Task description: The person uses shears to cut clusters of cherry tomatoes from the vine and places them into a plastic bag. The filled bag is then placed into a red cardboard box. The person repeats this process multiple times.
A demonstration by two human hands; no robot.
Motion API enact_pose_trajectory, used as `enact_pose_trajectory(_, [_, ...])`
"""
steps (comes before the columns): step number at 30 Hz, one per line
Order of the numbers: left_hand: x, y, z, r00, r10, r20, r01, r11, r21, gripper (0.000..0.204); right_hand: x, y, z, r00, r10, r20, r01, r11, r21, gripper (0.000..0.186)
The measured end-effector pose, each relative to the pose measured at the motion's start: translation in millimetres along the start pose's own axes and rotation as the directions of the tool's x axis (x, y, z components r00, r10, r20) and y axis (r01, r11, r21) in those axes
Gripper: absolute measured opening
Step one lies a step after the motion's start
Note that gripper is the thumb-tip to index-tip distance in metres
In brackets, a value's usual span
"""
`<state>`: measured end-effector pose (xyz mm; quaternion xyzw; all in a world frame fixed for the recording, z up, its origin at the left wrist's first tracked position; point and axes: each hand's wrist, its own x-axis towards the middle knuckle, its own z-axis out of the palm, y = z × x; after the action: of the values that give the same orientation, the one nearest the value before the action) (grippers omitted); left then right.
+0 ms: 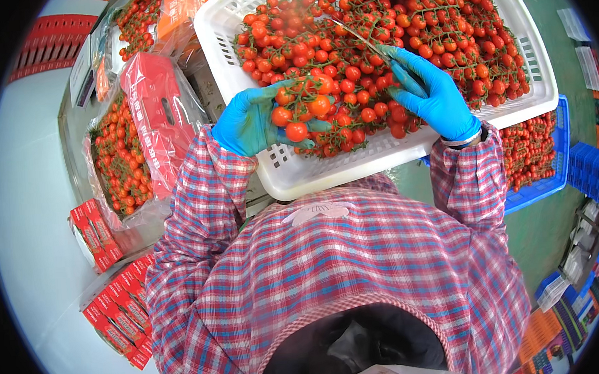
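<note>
A bunch of cherry tomatoes (305, 105) on the vine rests in my left hand (248, 120), which wears a blue glove and has its fingers curled round from below. My right hand (433, 88), gloved in blue too, grips slim metal scissors (363, 41). Their blades point up and left across the heap, and the handles are mostly hidden in the glove. Both hands are over the near side of a white slotted crate (353, 174), heaped with red cherry tomatoes on green stems.
On the left, a red carton flap (157, 123) and clear film border a box of cherry tomatoes (120, 159). Below it are red printed cartons (123, 311). A blue crate (563, 153) of tomatoes sits low on the right, near stacked blue crates (590, 172).
</note>
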<state>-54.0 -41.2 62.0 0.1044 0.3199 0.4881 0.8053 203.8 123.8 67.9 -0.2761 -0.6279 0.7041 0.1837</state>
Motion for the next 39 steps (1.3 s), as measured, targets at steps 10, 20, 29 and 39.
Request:
enact_pose_trajectory(10, [0.8,-1.6,8.4,0.999,0.029,0.017,-0.026,0.992,-0.123,0.062,-0.1,-0.9,-0.6,1.0,0.022,0.008,-0.022,0.999,-0.045,0.058])
enact_pose_trajectory(20, [-7.2,-5.1,8.9,0.99,0.127,-0.065,-0.123,0.991,0.06,0.061,0.1,2.3,0.1,0.999,0.04,-0.018,-0.04,0.999,-0.022,0.059])
enact_pose_trajectory(29, [42.4,-47.3,3.5,0.935,0.327,-0.139,0.164,-0.051,0.985,0.05,0.7,0.4,-1.0,1.0,0.007,-0.016,-0.009,0.997,-0.073,0.056])
enact_pose_trajectory(39, [39.6,16.8,-34.7,0.777,0.555,-0.296,0.137,0.311,0.941,0.038,-0.1,4.8,-2.9,0.999,-0.05,0.005,0.051,0.998,-0.036,0.055])
